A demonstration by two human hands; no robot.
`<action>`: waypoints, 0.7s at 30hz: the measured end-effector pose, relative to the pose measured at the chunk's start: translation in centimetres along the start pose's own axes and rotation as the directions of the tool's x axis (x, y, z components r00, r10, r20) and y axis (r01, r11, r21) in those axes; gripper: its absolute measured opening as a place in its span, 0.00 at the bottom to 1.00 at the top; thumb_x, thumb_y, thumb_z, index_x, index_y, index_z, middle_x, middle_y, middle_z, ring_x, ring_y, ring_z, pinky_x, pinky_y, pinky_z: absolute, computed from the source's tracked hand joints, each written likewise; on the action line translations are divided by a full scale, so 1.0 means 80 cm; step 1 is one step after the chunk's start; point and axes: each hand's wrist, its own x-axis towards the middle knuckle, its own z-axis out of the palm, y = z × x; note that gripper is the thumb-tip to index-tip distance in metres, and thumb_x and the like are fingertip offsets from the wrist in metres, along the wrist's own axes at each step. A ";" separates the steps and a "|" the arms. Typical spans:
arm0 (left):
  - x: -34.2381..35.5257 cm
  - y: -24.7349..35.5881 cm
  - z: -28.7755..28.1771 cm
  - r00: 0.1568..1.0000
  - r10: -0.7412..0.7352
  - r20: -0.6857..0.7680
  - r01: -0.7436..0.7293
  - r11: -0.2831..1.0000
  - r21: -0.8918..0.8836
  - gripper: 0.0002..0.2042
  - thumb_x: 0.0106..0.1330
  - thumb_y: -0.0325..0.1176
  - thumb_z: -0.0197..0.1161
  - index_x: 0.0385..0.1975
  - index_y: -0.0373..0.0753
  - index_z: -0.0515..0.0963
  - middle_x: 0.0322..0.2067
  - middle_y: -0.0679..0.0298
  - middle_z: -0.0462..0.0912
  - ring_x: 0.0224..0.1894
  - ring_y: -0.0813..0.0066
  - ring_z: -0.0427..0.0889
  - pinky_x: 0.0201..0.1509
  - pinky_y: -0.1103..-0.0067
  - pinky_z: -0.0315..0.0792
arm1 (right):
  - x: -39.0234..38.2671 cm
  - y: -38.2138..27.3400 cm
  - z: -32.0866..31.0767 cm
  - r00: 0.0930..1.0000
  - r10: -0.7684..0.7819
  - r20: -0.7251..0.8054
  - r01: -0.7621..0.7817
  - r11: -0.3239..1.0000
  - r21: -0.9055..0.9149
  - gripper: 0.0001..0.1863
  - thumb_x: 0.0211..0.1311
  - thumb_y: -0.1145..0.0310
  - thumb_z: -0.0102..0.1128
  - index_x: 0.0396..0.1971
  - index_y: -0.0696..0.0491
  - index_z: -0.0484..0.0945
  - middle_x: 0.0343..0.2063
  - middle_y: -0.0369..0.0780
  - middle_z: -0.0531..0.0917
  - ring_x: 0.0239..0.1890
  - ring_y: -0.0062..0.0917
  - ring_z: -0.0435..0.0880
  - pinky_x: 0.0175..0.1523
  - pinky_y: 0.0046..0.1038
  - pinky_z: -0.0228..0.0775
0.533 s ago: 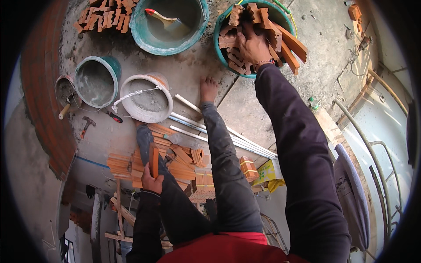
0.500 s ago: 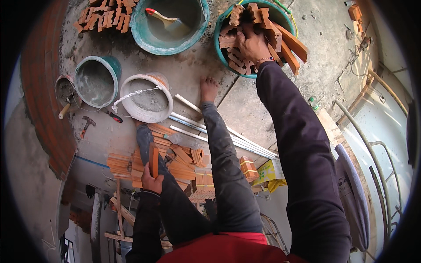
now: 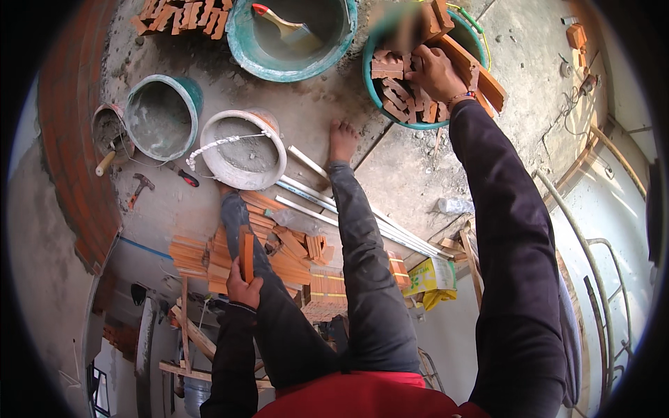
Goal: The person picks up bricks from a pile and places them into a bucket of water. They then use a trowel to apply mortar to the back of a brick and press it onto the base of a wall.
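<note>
My left hand (image 3: 244, 285) is closed on an upright orange brick strip (image 3: 247, 251) above my left leg. My right hand (image 3: 435, 73) reaches into a teal tub (image 3: 375, 97) of broken bricks, fingers curled on a brick piece (image 3: 408, 66). Longer brick pieces (image 3: 482, 80) lean out past the tub's right rim. Part of the tub's top is blurred.
A water basin (image 3: 242, 56) with a brush, brick scraps (image 3: 182, 17), buckets (image 3: 160, 115) and a pail of grey mix (image 3: 244, 153), a hammer (image 3: 143, 188), white pipes (image 3: 369, 223), stacked bricks (image 3: 195, 254), metal tubing (image 3: 571, 223) and my bare foot (image 3: 343, 139) surround me.
The whole view has shifted, so the tubs sit farther right. My right hand's fingers show more among the bricks, whose top pieces have moved. My left hand still holds its strip.
</note>
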 end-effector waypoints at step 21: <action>0.003 -0.022 -0.005 0.999 -0.035 0.036 0.025 0.972 0.235 0.35 0.51 0.27 0.65 0.62 0.31 0.62 0.53 0.44 0.73 0.54 0.48 0.75 0.57 0.63 0.70 | 0.004 0.000 -0.008 0.985 0.136 0.109 -0.130 0.990 -0.057 0.27 0.51 0.70 0.64 0.52 0.53 0.66 0.41 0.53 0.82 0.50 0.50 0.78 0.55 0.42 0.69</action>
